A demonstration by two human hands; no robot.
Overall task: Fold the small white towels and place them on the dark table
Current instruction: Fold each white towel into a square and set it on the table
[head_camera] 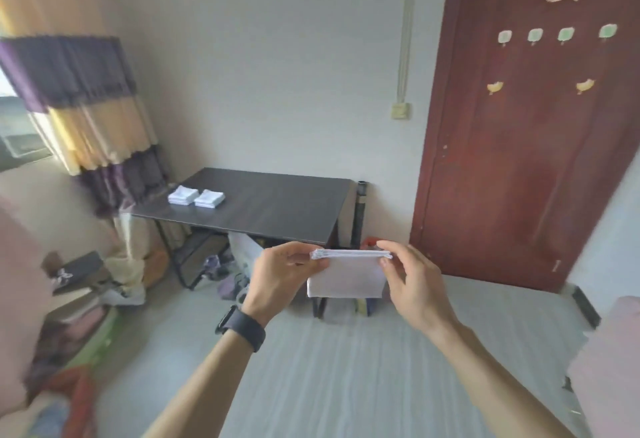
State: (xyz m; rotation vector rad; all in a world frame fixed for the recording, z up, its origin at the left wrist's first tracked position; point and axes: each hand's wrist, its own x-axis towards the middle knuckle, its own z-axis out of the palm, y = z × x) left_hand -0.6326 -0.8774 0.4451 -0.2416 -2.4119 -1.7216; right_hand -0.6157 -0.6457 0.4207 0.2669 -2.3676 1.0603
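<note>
A small white towel [346,278], folded over, hangs in the air in front of me. My left hand [280,278] pinches its upper left edge and my right hand [412,285] pinches its upper right edge. Beyond it stands the dark table [277,209] against the far wall. Two stacks of folded white towels [195,196] lie side by side on the table's left part. A black watch sits on my left wrist.
A dark red door [526,146] is at the right. Striped curtains [90,111] hang at the left. Bags and clutter [214,264] lie under the table and along the left floor. A pale striped sheet [346,368] spreads below my arms.
</note>
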